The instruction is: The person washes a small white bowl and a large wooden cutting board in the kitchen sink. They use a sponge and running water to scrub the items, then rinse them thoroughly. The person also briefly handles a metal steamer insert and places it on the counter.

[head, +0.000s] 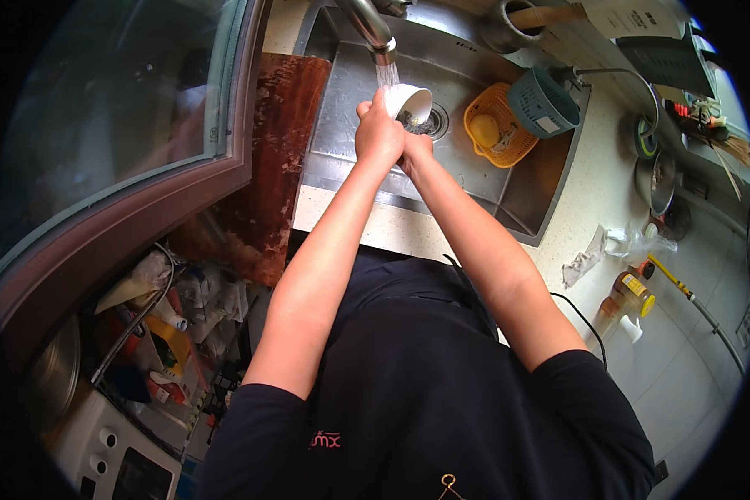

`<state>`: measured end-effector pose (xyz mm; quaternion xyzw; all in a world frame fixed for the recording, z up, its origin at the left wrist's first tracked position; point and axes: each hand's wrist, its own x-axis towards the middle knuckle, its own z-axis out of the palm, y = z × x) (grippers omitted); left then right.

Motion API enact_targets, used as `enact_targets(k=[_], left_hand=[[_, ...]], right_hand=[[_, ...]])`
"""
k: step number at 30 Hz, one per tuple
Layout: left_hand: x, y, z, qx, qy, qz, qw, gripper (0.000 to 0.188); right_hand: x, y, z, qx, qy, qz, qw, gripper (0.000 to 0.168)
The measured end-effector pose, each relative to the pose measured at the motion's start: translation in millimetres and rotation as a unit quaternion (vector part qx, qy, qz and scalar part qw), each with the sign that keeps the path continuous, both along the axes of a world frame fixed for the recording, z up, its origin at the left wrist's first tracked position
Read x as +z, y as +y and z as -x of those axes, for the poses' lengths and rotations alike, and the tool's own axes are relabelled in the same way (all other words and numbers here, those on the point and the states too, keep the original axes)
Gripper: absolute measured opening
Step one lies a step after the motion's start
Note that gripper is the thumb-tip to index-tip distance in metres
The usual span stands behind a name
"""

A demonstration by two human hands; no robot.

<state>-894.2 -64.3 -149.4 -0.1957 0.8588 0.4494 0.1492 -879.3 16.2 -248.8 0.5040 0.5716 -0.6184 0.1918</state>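
Note:
A white bowl [416, 100], tilted on its side, sits under the running faucet [384, 51] in the steel sink [362, 153]. My left hand [380, 134] grips the bowl from its near left side. Close beside it, my right hand [417, 149] is at the bowl's lower edge, near a dark scouring pad or clump [417, 124]; its fingers are mostly hidden, so what it holds is unclear. Water falls on the bowl's outer side. Just behind the hands lies the round drain [440, 121].
An orange plastic basket [510, 155] with a yellow round item and a blue-grey basket [540, 100] stand in the sink's right side. A reddish wooden board [287, 125] lies left, beside an open window frame [240, 150]. Bottles [631, 294] stand right.

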Motion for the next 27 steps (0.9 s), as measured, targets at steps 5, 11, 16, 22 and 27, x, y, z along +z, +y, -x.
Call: enact_targets(k=[5, 11, 16, 22, 27], left_hand=[[8.8, -6.0, -8.4, -0.073, -0.058, 0.044, 0.995, 0.072], [3.4, -27.5, 13.7, -0.074, -0.193, -0.121, 0.971, 0.06], [11.8, -30.5, 13.4, -0.07, -0.139, -0.133, 0.979, 0.052], [22.7, -1.4, 4.4, -0.022, -0.022, 0.015, 0.999, 0.069], [14.0, -18.3, 5.1, -0.103, -0.03, 0.062, 0.992, 0.068]], right_hand=[[-6.7, 41.4, 10.9, 0.389, 0.102, -0.345, 0.848, 0.047], [34.7, 54.7, 67.3, 0.571, 0.387, -0.452, 0.566, 0.025], [46.2, 58.0, 77.9, 0.553, 0.478, -0.411, 0.544, 0.029], [4.0, 31.8, 11.5, 0.2, 0.18, -0.212, 0.939, 0.042], [28.4, 19.8, -8.0, 0.055, 0.026, 0.19, 0.98, 0.037]])
